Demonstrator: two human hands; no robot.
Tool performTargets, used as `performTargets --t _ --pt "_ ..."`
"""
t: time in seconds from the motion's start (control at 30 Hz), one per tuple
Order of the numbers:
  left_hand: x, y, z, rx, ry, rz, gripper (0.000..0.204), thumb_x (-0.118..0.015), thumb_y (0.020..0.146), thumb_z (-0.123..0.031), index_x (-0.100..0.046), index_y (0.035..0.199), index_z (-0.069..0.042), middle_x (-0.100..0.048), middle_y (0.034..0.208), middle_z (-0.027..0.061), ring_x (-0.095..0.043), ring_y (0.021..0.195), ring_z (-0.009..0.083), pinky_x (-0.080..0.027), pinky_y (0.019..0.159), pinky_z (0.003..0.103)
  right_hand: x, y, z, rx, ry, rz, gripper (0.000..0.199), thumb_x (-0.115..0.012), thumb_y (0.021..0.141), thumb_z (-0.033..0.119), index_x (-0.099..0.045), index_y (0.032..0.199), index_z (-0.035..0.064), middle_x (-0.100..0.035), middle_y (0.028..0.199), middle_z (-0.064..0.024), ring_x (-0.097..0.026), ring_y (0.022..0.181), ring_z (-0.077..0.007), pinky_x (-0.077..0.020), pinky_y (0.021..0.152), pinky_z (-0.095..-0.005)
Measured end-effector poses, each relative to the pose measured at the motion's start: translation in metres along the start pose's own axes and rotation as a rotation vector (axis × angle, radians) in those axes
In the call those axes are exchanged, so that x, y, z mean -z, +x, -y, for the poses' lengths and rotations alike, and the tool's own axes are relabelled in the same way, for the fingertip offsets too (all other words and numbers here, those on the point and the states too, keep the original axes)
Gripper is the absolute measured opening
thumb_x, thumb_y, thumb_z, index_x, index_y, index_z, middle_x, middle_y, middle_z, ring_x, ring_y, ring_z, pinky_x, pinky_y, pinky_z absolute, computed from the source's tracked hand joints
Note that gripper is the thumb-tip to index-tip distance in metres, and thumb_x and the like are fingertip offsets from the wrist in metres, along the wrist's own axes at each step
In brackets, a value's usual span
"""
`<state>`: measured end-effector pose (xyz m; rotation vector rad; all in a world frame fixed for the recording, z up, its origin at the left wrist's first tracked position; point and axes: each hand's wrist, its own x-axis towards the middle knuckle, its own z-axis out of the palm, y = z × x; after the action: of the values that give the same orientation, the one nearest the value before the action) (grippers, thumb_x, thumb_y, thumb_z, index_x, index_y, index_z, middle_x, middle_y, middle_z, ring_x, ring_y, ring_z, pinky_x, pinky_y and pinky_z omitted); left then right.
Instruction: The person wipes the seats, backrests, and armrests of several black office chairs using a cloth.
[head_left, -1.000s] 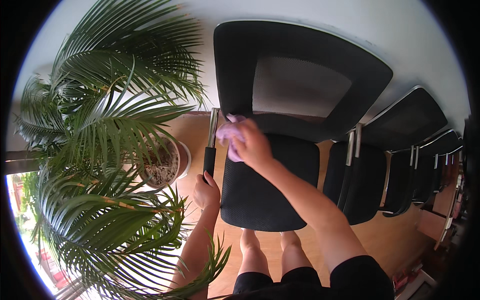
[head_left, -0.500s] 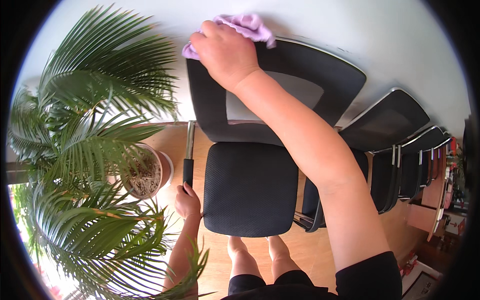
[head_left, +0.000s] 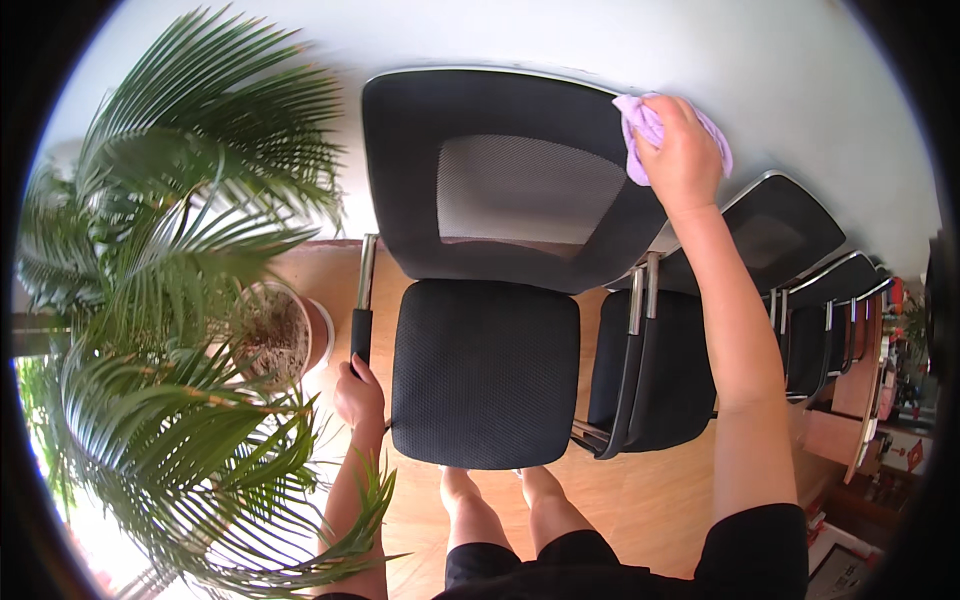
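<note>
In front of me stands a black office chair [head_left: 487,375] with a padded seat and a mesh backrest [head_left: 530,185] edged in metal. My right hand [head_left: 684,160] presses a crumpled pale purple cloth [head_left: 640,125] against the backrest's upper right corner, fingers closed over it. My left hand [head_left: 359,392] is wrapped round the front end of the chair's left armrest [head_left: 361,335], which has a black grip on a chrome tube.
More black chairs [head_left: 655,370] run in a row to the right along a white wall [head_left: 800,90]. On the left, a palm [head_left: 190,270] in a round pot [head_left: 318,335] spreads its fronds close to my left arm. The floor [head_left: 640,510] looks wooden.
My right hand has carried the purple cloth rightward along the backrest's top edge, from the upper left to the upper right corner. The left hand keeps its hold on the armrest.
</note>
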<state>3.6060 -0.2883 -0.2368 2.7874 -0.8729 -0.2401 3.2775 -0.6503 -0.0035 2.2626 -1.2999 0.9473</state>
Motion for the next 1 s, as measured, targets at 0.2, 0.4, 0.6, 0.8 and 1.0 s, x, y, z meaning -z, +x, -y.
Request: performTargets --t 0.2,0.4,0.6,0.8,1.0 --pt "0.002 0.003 0.013 0.038 -0.193 0.100 0.051 -0.041 0.106 -0.049 -0.063 0.088 -0.006 -0.069 0.081 0.0226 -0.066 0.078 0.0471 -0.049 0.066 0.058 0.004 0.010 0.018 -0.052 -0.006 0.050 0.021 -0.078 0.082 0.020 -0.066 0.099 0.0139 -0.068 0.095 -0.0064 -0.067 0.088 -0.0317 -0.0525 0.071 -0.0435" --pt "0.003 -0.003 0.019 0.109 -0.196 0.148 0.050 -0.040 0.105 -0.050 -0.064 0.090 -0.009 -0.071 0.083 0.0201 -0.068 0.077 0.0457 -0.050 0.064 0.057 -0.020 0.028 0.112 0.133 0.236 0.019 0.034 -0.082 0.077 0.019 -0.067 0.107 0.0168 -0.068 0.098 -0.0050 -0.067 0.091 -0.0310 -0.0531 0.078 -0.0419" --pt "-0.001 -0.004 0.015 0.076 -0.228 0.100 0.046 -0.041 0.105 -0.046 -0.062 0.091 -0.008 -0.070 0.079 0.0214 -0.067 0.074 0.0461 -0.051 0.063 0.057 -0.068 0.082 0.242 0.254 0.282 0.028 0.016 -0.065 0.086 0.016 -0.066 0.101 0.0102 -0.065 0.097 -0.0113 -0.066 0.089 -0.0345 -0.0532 0.077 -0.0432" --pt "0.000 -0.002 0.016 0.097 -0.154 0.153 0.046 -0.040 0.105 -0.046 -0.060 0.089 -0.008 -0.070 0.078 0.0215 -0.067 0.074 0.0458 -0.049 0.063 0.057 -0.096 0.065 0.253 0.314 0.237 -0.054 0.006 -0.063 0.086 0.017 -0.060 0.086 0.0120 -0.062 0.090 -0.0075 -0.065 0.083 -0.0300 -0.0520 0.069 -0.0418" --pt "0.003 -0.001 0.028 0.084 -0.146 0.134 0.045 -0.039 0.105 -0.047 -0.060 0.091 -0.009 -0.070 0.079 0.0209 -0.067 0.075 0.0457 -0.049 0.064 0.057 -0.147 -0.036 0.287 0.434 0.464 0.070 0.010 -0.060 0.087 0.015 -0.066 0.094 0.0145 -0.061 0.088 -0.0066 -0.068 0.074 -0.0235 -0.0549 0.064 -0.0381"
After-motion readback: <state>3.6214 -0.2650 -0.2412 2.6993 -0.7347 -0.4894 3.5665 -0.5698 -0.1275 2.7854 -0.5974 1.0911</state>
